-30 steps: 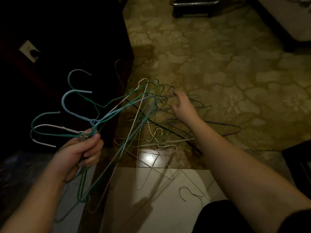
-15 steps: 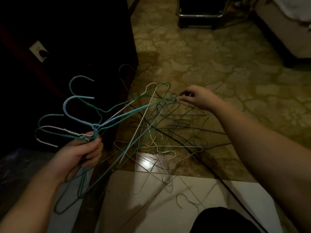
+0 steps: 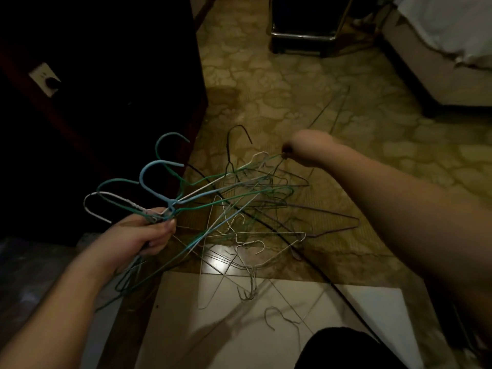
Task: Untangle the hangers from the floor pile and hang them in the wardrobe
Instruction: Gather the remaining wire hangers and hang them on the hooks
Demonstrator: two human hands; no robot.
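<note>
Mid-untangle: left hand [image 3: 138, 235] grips a bunch of hangers [image 3: 159, 187] by the necks, right hand [image 3: 306, 149] pinches one wire from the pile [image 3: 255, 217]; next, prob. needs a slow pull w/o snagging.

A dim bedroom in a home: a bed [image 3: 439, 49] with white bedding stands at the far right, worn patterned linoleum [image 3: 306, 97] covers the floor, and a dark wardrobe [image 3: 119, 75] (its side barely lit) rises on the left.
</note>
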